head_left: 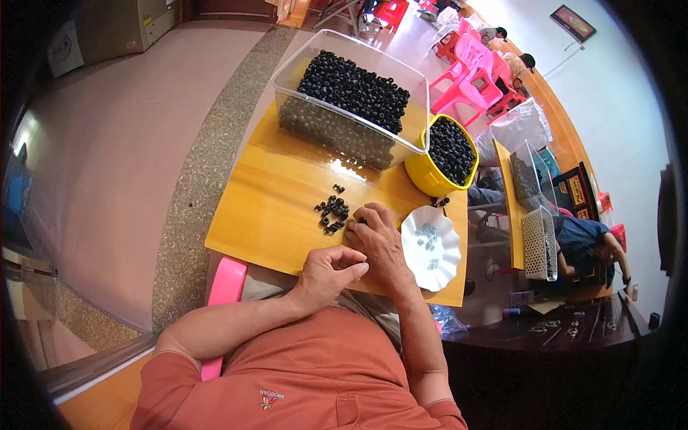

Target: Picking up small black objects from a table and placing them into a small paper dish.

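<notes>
Person in an orange shirt [315, 373] is sitting at a small wooden table [272, 208], forearms coming up from the lower edge, w/ a pink chair [226, 283] showing at the left side. Left hand [331, 272] is resting near the table's front edge, fingers curling in, thumb & forefinger pinching together at the tips; something tiny may be sitting betw. them, but it's too small to tell. Right hand [378, 240] is lying palm-down just beyond & to the right of the left one, fingertips [356, 223] reaching onto the table & touching the near-right edge of a little pile of black rings [332, 211]; can't tell if it's actually gripping one. The pile is sitting loose on the wood, just ahead of both hands, a few stray rings scattered past it.

Right beside the right hand, a white scalloped dish [446, 258] is holding a few small silvery bits [427, 235], hanging partly over the table's right edge. Further back-right, a yellow tub [423, 179] is sitting full of the same black rings. Behind the pile, a big clear plastic bin [351, 93] is taking up the far end of the table, also heaped w/ black rings.

Beyond, other people are sitting at more tables to the right, near pink chairs [473, 68].
</notes>
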`<state>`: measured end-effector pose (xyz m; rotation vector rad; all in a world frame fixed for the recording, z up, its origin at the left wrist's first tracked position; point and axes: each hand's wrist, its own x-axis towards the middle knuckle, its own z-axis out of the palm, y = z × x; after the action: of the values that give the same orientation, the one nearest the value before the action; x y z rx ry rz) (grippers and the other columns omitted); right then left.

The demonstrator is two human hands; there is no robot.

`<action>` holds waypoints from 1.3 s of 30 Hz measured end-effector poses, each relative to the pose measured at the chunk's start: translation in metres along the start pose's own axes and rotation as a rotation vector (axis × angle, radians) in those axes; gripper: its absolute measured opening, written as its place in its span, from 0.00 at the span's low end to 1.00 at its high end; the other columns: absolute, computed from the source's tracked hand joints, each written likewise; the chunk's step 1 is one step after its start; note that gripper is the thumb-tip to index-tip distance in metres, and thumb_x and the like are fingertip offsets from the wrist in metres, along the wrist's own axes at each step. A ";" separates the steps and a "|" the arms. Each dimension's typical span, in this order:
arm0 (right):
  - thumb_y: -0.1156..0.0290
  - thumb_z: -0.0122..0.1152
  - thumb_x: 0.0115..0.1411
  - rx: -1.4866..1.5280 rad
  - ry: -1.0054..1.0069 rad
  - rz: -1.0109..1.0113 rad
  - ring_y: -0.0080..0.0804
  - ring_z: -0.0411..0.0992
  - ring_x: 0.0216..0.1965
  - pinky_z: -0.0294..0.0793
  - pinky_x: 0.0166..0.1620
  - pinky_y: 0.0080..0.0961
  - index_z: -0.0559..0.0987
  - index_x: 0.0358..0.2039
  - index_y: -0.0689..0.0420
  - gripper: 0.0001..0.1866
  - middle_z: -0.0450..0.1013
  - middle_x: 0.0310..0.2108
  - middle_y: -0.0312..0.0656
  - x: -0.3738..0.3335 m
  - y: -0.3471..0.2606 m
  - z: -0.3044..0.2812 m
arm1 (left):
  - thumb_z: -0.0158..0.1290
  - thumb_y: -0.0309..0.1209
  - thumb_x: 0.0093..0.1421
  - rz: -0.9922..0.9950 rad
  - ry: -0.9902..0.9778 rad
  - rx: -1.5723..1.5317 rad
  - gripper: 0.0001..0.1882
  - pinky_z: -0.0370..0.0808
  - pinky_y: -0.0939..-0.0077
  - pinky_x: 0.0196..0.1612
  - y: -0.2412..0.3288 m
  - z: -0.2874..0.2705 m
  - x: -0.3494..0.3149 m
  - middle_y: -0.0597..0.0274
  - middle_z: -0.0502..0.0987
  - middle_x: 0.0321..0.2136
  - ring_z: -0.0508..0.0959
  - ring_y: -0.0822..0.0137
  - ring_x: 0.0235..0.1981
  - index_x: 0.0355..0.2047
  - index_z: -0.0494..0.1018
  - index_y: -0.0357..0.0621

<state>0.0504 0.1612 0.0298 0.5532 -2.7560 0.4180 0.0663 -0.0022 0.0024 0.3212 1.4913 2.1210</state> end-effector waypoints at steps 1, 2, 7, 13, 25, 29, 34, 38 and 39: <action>0.74 0.62 0.48 -0.011 -0.003 0.000 0.43 0.65 0.52 0.69 0.49 0.35 0.78 0.34 0.60 0.11 0.70 0.42 0.40 0.000 -0.001 -0.001 | 0.58 0.26 0.58 0.004 -0.003 -0.012 0.09 0.74 0.84 0.34 -0.001 0.000 0.000 0.66 0.78 0.27 0.76 0.78 0.28 0.38 0.76 0.34; 0.74 0.62 0.48 -0.012 -0.002 0.000 0.43 0.65 0.52 0.69 0.49 0.35 0.78 0.34 0.60 0.11 0.70 0.42 0.40 -0.001 0.000 0.000 | 0.58 0.26 0.58 0.007 -0.006 -0.025 0.09 0.74 0.84 0.34 -0.001 0.000 0.000 0.67 0.78 0.27 0.76 0.78 0.28 0.38 0.76 0.34; 0.77 0.62 0.47 0.009 0.052 -0.004 0.43 0.67 0.49 0.71 0.47 0.35 0.76 0.35 0.58 0.12 0.71 0.41 0.42 -0.008 0.006 0.007 | 0.58 0.26 0.58 0.009 0.001 -0.025 0.10 0.74 0.84 0.34 -0.001 0.000 0.000 0.67 0.78 0.27 0.75 0.79 0.28 0.38 0.76 0.34; 0.81 0.62 0.44 0.187 0.240 0.034 0.48 0.72 0.39 0.74 0.41 0.36 0.74 0.38 0.61 0.17 0.74 0.36 0.48 -0.020 0.002 0.007 | 0.59 0.26 0.58 0.026 0.029 -0.029 0.10 0.74 0.84 0.34 -0.001 0.000 0.000 0.66 0.78 0.28 0.76 0.78 0.28 0.38 0.76 0.34; 0.87 0.57 0.58 0.878 0.247 0.317 0.29 0.74 0.41 0.76 0.44 0.23 0.78 0.41 0.64 0.11 0.74 0.38 0.43 -0.040 0.009 0.014 | 0.58 0.26 0.59 0.056 0.031 -0.058 0.09 0.75 0.83 0.34 -0.006 -0.004 0.004 0.64 0.78 0.29 0.77 0.77 0.29 0.39 0.76 0.35; 0.85 0.58 0.58 1.000 0.260 0.391 0.27 0.75 0.40 0.75 0.42 0.22 0.78 0.38 0.64 0.07 0.75 0.37 0.43 -0.038 0.000 0.008 | 0.57 0.25 0.59 0.034 0.038 -0.099 0.08 0.76 0.83 0.34 -0.004 -0.004 0.003 0.64 0.78 0.30 0.77 0.76 0.29 0.38 0.76 0.36; 0.83 0.59 0.59 1.177 0.221 0.478 0.25 0.75 0.40 0.76 0.43 0.20 0.77 0.38 0.66 0.07 0.74 0.37 0.40 -0.044 0.001 0.006 | 0.57 0.25 0.59 0.035 0.038 -0.140 0.07 0.76 0.83 0.34 -0.006 -0.005 0.006 0.64 0.78 0.30 0.76 0.77 0.28 0.38 0.76 0.36; 0.82 0.60 0.58 1.187 0.188 0.470 0.23 0.75 0.37 0.75 0.42 0.19 0.77 0.37 0.66 0.06 0.75 0.36 0.38 -0.045 0.004 0.006 | 0.57 0.24 0.59 0.039 0.037 -0.151 0.07 0.75 0.84 0.34 -0.006 -0.005 0.006 0.64 0.78 0.30 0.76 0.77 0.28 0.38 0.76 0.36; 0.82 0.61 0.58 1.183 0.173 0.475 0.22 0.74 0.37 0.74 0.42 0.18 0.77 0.37 0.65 0.06 0.75 0.35 0.38 -0.045 0.004 0.005 | 0.57 0.24 0.59 0.039 0.037 -0.152 0.07 0.75 0.84 0.34 -0.005 -0.005 0.006 0.64 0.78 0.30 0.76 0.77 0.28 0.38 0.76 0.36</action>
<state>0.0871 0.1782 0.0091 0.0373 -2.1749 2.1020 0.0599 -0.0015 -0.0048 0.2586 1.3444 2.2671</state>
